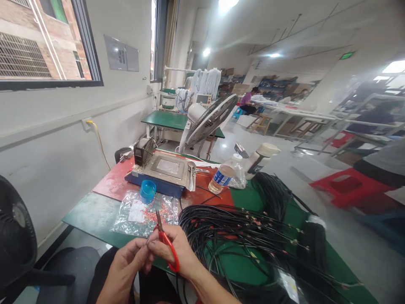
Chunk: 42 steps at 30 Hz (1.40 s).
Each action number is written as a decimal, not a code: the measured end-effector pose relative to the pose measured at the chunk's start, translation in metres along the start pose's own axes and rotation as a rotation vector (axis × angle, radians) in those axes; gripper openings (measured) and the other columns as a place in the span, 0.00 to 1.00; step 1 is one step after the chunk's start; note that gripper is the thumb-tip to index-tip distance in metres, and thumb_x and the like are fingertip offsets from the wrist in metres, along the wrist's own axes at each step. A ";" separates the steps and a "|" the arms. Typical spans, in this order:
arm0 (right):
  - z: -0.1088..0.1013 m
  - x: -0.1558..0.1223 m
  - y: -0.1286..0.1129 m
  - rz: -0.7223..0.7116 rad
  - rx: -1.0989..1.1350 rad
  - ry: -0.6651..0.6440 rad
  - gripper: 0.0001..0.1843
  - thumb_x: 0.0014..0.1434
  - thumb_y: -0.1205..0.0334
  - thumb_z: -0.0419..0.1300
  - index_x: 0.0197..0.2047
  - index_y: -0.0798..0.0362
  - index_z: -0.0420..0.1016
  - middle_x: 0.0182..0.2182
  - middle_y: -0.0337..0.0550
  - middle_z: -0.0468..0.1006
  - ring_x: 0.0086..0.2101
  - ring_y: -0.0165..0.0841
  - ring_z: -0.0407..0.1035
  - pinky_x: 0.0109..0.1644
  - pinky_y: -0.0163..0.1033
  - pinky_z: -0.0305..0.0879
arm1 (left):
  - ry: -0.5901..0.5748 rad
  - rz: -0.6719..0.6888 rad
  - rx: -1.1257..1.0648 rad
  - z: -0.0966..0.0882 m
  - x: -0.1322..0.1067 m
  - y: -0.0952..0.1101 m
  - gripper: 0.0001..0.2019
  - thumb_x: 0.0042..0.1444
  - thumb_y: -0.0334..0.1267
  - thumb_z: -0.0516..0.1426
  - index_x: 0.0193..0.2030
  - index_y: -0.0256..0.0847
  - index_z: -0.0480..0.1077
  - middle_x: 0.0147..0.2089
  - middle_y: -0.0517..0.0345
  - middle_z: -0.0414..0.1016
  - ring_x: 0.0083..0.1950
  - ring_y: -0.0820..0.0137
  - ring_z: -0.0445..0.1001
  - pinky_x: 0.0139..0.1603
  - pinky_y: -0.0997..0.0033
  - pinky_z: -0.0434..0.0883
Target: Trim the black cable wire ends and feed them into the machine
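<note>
Red-handled scissors [171, 252] are in my right hand [182, 245], blades pointing up and away from me. The thumb and fingertips of that hand meet those of my left hand [129, 261]. My left hand is closed in a pinch on something small, mostly hidden between the fingers. Below my right wrist a black cable [177, 289] hangs down near my lap. Just beyond the hands lies a clear plastic bag [123, 219] with many tiny red-orange pieces [155, 212] on it. A blue cup [148, 192] stands at the bag's far edge.
A large bundle of black cables [218, 215] with stripped ends covers the table's right side. Behind the bag sits a blue-based heating plate [167, 166] with a small fan. A bottle [221, 177] stands right of it. A black fan [15, 219] is at left; a person [247, 101] sits far back.
</note>
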State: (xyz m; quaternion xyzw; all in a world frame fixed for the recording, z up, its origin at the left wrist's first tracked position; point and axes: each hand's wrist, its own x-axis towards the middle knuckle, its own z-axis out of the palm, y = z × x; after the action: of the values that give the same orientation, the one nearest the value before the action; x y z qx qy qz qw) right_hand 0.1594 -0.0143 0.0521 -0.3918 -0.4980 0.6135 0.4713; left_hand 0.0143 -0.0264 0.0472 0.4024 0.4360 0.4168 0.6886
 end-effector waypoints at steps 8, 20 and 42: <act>0.001 0.001 0.015 0.066 0.002 0.154 0.20 0.42 0.48 0.67 0.23 0.56 0.67 0.16 0.33 0.61 0.19 0.24 0.54 0.23 0.31 0.49 | 0.001 -0.049 -0.111 0.000 0.003 -0.006 0.17 0.46 0.48 0.64 0.32 0.33 0.76 0.19 0.64 0.60 0.18 0.82 0.43 0.19 0.75 0.40; -0.019 -0.033 0.009 0.060 -0.806 -0.037 0.09 0.52 0.58 0.61 0.28 0.52 0.64 0.28 0.36 0.66 0.28 0.30 0.59 0.32 0.33 0.53 | 0.177 0.032 -0.144 0.001 0.007 0.000 0.13 0.45 0.44 0.64 0.31 0.35 0.73 0.22 0.65 0.59 0.20 0.79 0.46 0.21 0.74 0.43; -0.013 -0.028 -0.002 0.042 -0.903 0.006 0.22 0.57 0.51 0.54 0.20 0.54 0.52 0.19 0.33 0.57 0.22 0.25 0.52 0.27 0.32 0.42 | 0.252 0.135 0.189 0.000 0.012 -0.011 0.15 0.47 0.49 0.62 0.33 0.38 0.75 0.27 0.59 0.73 0.31 0.68 0.68 0.31 0.74 0.66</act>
State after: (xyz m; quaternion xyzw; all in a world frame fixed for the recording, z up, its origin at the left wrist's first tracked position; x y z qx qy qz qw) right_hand 0.1795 -0.0380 0.0515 -0.5698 -0.7064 0.3433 0.2419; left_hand 0.0204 -0.0190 0.0340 0.4384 0.5280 0.4664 0.5581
